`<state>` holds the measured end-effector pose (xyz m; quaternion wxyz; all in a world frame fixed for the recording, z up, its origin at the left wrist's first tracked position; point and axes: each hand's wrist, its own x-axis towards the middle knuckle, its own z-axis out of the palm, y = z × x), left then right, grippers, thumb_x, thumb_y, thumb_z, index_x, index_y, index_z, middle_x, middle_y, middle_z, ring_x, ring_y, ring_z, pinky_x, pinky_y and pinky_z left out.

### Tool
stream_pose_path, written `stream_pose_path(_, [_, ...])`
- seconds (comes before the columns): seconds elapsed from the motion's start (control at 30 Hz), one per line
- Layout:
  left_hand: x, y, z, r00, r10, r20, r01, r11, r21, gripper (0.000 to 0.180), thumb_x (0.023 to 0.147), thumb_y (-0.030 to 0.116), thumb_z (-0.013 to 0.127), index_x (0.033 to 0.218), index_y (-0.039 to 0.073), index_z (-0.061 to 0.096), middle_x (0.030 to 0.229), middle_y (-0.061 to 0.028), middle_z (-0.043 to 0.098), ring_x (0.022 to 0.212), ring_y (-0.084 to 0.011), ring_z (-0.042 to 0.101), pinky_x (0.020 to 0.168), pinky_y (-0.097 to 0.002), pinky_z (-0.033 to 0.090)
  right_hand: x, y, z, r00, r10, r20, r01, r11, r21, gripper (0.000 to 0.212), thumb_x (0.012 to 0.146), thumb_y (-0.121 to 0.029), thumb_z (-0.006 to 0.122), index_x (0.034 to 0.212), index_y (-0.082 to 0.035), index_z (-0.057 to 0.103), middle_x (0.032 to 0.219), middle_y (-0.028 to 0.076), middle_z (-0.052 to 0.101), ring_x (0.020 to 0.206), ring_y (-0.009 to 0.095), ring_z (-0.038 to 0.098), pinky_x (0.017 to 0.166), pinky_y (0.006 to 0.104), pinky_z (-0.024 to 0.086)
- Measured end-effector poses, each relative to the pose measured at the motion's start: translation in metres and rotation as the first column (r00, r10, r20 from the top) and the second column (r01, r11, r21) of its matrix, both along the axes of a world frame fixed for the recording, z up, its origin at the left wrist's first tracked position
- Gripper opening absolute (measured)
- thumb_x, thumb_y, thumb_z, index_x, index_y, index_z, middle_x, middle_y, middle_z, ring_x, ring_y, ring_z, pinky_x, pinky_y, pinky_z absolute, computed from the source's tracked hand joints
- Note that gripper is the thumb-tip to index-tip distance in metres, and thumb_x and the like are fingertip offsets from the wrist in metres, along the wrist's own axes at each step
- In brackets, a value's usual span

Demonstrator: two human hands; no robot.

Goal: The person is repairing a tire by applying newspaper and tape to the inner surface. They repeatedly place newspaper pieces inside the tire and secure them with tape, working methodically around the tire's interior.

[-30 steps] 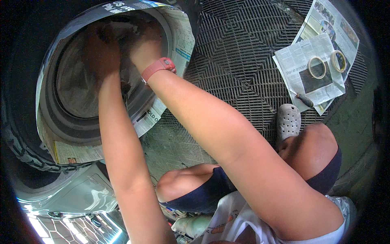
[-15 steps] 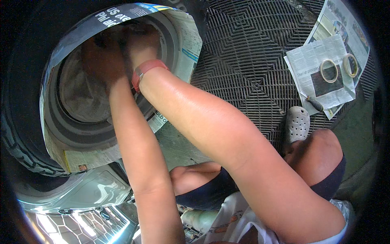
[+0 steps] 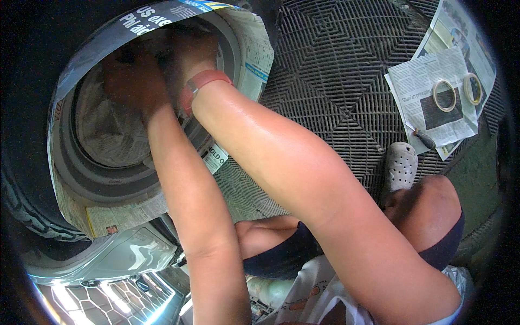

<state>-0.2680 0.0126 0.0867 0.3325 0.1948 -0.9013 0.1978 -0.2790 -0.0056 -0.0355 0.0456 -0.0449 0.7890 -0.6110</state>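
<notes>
Both my hands reach into the grey wheel rim (image 3: 81, 179), whose tyre (image 3: 24, 200) is edged all round with newspaper sheets (image 3: 135, 216). Deep in shadow, my left hand (image 3: 132, 78) is at the upper left of the rim's hollow. My right hand (image 3: 192, 51), with a red watch strap (image 3: 208, 78) at the wrist, is just beside it, higher and to the right. The fingers of both hands are lost in the dark, so what they touch or hold cannot be made out. Crinkled sheeting (image 3: 111, 135) covers the hollow's inside below them.
Newspapers (image 3: 406, 76) lie at the right on black slatted floor tiles (image 3: 325, 65). On them are two tape rolls (image 3: 434, 93) and a dark-handled tool (image 3: 425, 140). Near my knee is a grey clog (image 3: 402, 162). A shiny car body panel (image 3: 108, 254) stands lower left.
The view has shifted slightly, moving the floor things a little to the right. Both hands stay inside the rim, with only small shifts.
</notes>
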Motion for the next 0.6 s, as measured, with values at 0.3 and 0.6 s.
stream_pose_path(0.3, [0.004, 0.011, -0.001, 0.998, -0.064, -0.014, 0.065, 0.998, 0.022, 0.034, 0.092, 0.028, 0.076, 0.108, -0.002, 0.074, 0.106, -0.0218, 0.078, 0.094, -0.0378, 0.077, 0.083, -0.048, 0.06, -0.005, 0.004, -0.002, 0.996, -0.014, 0.085, 0.022, 0.996, -0.087, 0.025, 0.096, -0.026, 0.064, 0.111, -0.013, 0.08, 0.117, 0.01, 0.079, 0.109, 0.029, 0.075, 0.094, 0.039, 0.059])
stream_pose_path(0.6, [0.011, 0.019, 0.005, 0.995, -0.088, -0.044, 0.092, 0.991, 0.098, 0.034, 0.094, 0.03, 0.074, 0.109, 0.0, 0.074, 0.109, -0.0216, 0.077, 0.098, -0.0386, 0.076, 0.084, -0.0481, 0.059, 0.001, 0.0, 0.005, 0.99, -0.039, 0.138, 0.052, 0.994, -0.097, 0.022, 0.096, -0.023, 0.064, 0.108, -0.014, 0.08, 0.115, 0.009, 0.079, 0.105, 0.029, 0.076, 0.091, 0.0385, 0.059])
